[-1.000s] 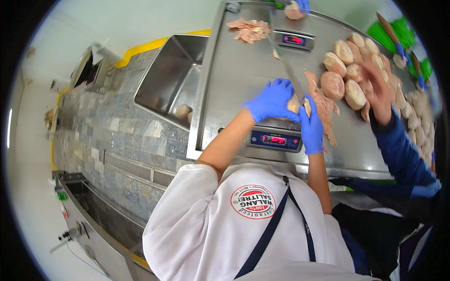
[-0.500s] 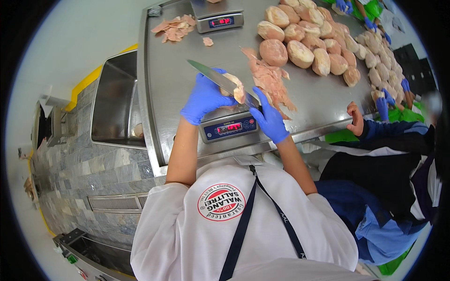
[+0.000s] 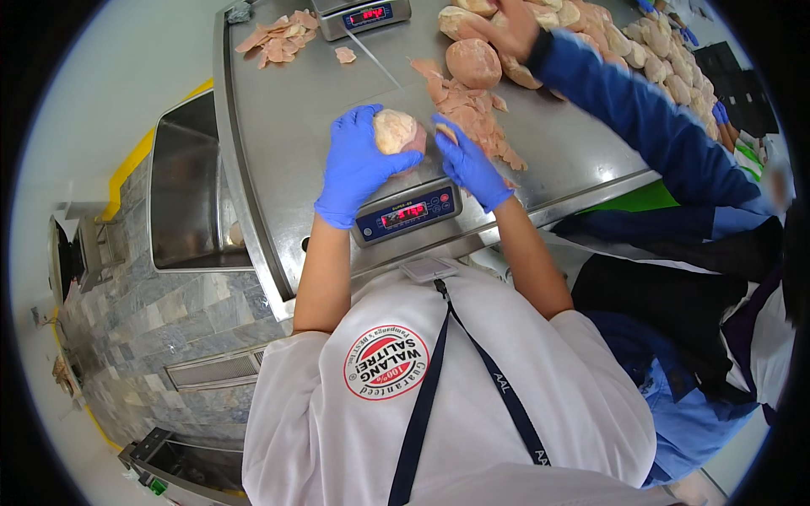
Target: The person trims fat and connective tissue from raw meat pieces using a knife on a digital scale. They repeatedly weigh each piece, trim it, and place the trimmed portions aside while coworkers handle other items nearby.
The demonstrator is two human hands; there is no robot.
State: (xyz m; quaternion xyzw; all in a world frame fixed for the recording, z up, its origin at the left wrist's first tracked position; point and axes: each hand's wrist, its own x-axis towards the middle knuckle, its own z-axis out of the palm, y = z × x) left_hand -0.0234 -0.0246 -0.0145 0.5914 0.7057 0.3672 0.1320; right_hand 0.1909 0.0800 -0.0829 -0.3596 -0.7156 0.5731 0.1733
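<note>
My left hand [image 3: 359,164], in a blue glove, wraps round a pale pink, rounded piece of ham [image 3: 395,133] just behind a digital scale [image 3: 407,216] with a blue front panel. Whether the ham rests on the scale's platform cannot be told. My right hand [image 3: 474,169], also gloved, is curled close beside the ham. From its side a thin bright line, seemingly the knife's blade [image 3: 375,59] seen edge-on, points away to the far left. The handle is hidden. A small tan scrap [image 3: 447,131] shows at my right fingers. Thin pink trimmings [image 3: 472,114] lie just beyond.
A co-worker's bare hand [image 3: 510,29] and blue sleeve [image 3: 629,105] reach across the steel table [image 3: 295,135] from the right, over piled ham pieces [image 3: 472,64]. A second scale [image 3: 367,15] and more trimmings [image 3: 278,38] are at the back. Left stands a steel sink [image 3: 190,185].
The knife blade, formerly across the ham, has swung away to a thin line. The ham is turned up in my left hand. A co-worker's arm has come in over the pile.
</note>
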